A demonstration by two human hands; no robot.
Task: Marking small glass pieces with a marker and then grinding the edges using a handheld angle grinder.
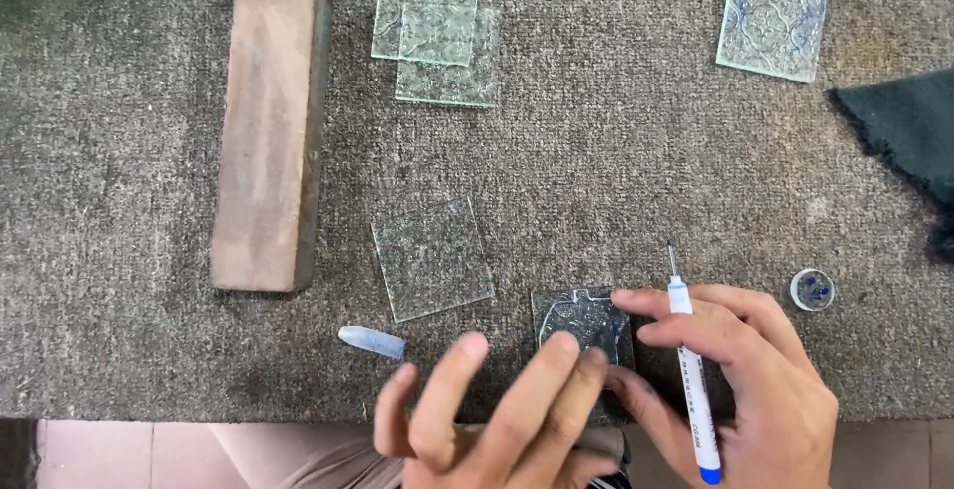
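Under the left hand (487, 409), fingertips (568, 344) press down on a small patterned glass piece (586, 322) that carries a drawn outline; fingers splayed flat, grip apart, pinning rather than holding. Just right of that glass, right hand (745, 380) has its grip clamped on a white marker pen (691, 380) with a blue end, fine tip pointing away from the person, hovering just off the glass edge, not clearly touching. Left of the left hand lies a pale blue pen cap (371, 341) on the carpeted worktop (616, 151). Beyond the left fingers, a plain clear glass square (432, 257); farther up, two stacked textured squares (437, 37). Well to the left, a brown wooden block (270, 126). Beyond the right hand, far corner, another patterned square with blue lines (773, 24); near right of it, a small round cap (812, 289) and a dark cloth (909, 126).

Judgement: for a clean line, keep left fingertips firm near the edge so the piece cannot slide on the carpet, keep them clear of the outline, and bring the tip down upright with light pressure.
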